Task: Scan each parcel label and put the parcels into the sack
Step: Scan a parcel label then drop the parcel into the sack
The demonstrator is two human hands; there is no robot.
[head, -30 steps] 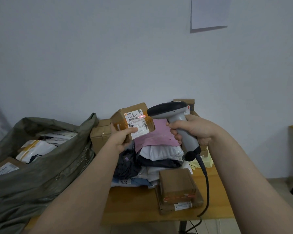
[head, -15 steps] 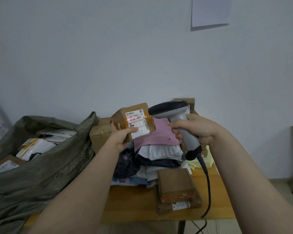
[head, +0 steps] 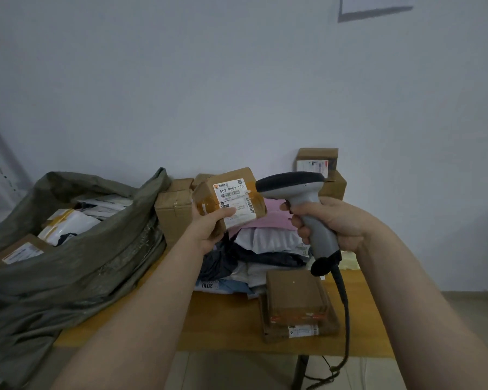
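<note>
**Box held up to scanner beside open sack**

An olive sack (head: 76, 277) is slumped over the left end of the wooden surface (head: 226, 319). Its mouth is open, and parcels (head: 65, 223) are seen inside it. Soft mailers (head: 268, 249) are heaped mid-surface. 2 flat cartons (head: 296, 299) are stacked at the near edge in front of them, and rear cartons (head: 317, 157) are set against the wall. A brown box (head: 204, 197) is held above the heap, clear of the sack. It is gripped from below by the left hand (head: 209, 229), whose thumb is pressed on the lower part of the white label (head: 233, 195), which is turned toward the camera. A grey scanner (head: 299, 192) is held just right of the box, with its dark head pointed at it. Its handle is enclosed by the curled fingers of the right hand (head: 330, 220). A cable (head: 345, 305) is trailed from the handle down past the surface edge.
</note>
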